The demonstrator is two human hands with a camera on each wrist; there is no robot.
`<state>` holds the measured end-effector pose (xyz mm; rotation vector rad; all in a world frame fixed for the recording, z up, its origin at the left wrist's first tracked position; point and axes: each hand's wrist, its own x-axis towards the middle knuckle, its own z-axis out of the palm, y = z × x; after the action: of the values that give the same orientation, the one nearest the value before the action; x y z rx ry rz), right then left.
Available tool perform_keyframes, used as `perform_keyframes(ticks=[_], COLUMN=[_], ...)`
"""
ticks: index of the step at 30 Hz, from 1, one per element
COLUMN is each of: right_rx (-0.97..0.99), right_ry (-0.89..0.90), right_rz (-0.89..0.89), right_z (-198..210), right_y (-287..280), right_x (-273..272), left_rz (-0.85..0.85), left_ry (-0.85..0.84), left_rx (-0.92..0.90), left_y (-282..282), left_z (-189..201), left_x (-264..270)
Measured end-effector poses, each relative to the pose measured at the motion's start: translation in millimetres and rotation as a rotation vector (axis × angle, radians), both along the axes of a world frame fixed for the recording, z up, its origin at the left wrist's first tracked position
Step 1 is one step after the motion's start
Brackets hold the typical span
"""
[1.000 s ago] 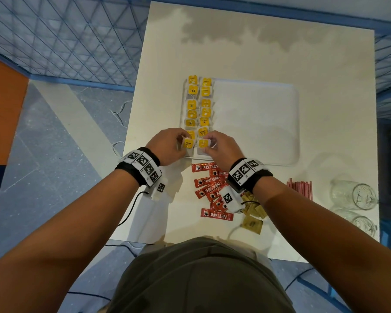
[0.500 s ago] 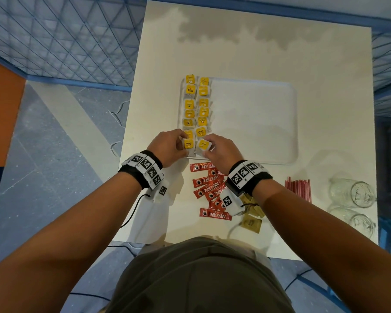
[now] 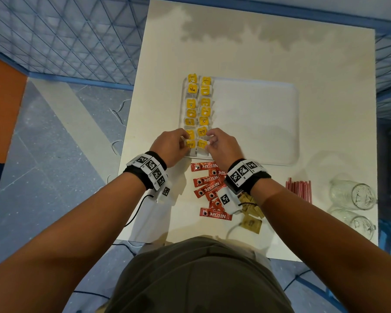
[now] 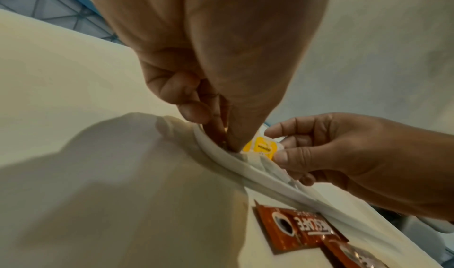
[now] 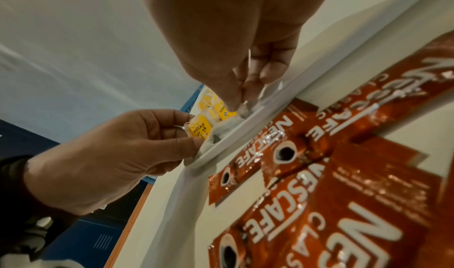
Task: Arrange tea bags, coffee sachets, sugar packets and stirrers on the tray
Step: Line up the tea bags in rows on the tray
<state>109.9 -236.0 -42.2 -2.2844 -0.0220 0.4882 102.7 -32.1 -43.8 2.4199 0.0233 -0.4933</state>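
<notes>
A white tray [image 3: 257, 123] lies on the table, with two columns of yellow-tagged tea bags [image 3: 198, 105] along its left side. My left hand [image 3: 185, 143] pinches the nearest tea bag [image 5: 200, 128] of the left column, just inside the tray's near rim [image 4: 248, 167]. My right hand [image 3: 209, 141] pinches the nearest tea bag [image 4: 264, 148] of the right column. Red coffee sachets [image 3: 209, 186] lie loose on the table under my right wrist. Brown sugar packets [image 3: 251, 222] sit beside them, and red stirrers [image 3: 299, 190] lie further right.
Two clear glasses [image 3: 352, 195] lie on their sides at the table's right edge. A cable [image 3: 138, 211] runs from my left wristband off the near table edge. The tray's middle and right part hold nothing. Blue mesh fencing surrounds the table.
Both hands stay at the two nearest tea bags with small finger shifts. The right-column bag's tag, tilted half a second ago, now lies straighter in line.
</notes>
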Motion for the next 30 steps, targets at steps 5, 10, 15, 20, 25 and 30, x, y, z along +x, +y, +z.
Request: perform_keyframes(ticks=[5,10,15,20,25,30], right_rx=[0.004,-0.021,-0.104,-0.170,-0.165,-0.158], right_ry=[-0.007,-0.048,-0.004,-0.009,-0.017,-0.029], right_rz=[0.036,0.004,0.101,0.143,0.148,0.128], right_z=[2,4,4,6,9,10], right_y=[5,-3,-10,-7,-5,-2], right_x=[4,11,10,5,3,4], left_rz=[0.006,0.043,0.073,0.018,0.069,0.087], left_ry=[-0.009,-0.031,-0.062,-0.077,-0.081,-0.073], left_rx=[0.005,0.011,0.057,0.049,0.013,0.004], left_y=[-1,2,3,-6,-5,-3], left_z=[-1,2,2,0,-1,-2], left_x=[-1,0,1,3,5,5])
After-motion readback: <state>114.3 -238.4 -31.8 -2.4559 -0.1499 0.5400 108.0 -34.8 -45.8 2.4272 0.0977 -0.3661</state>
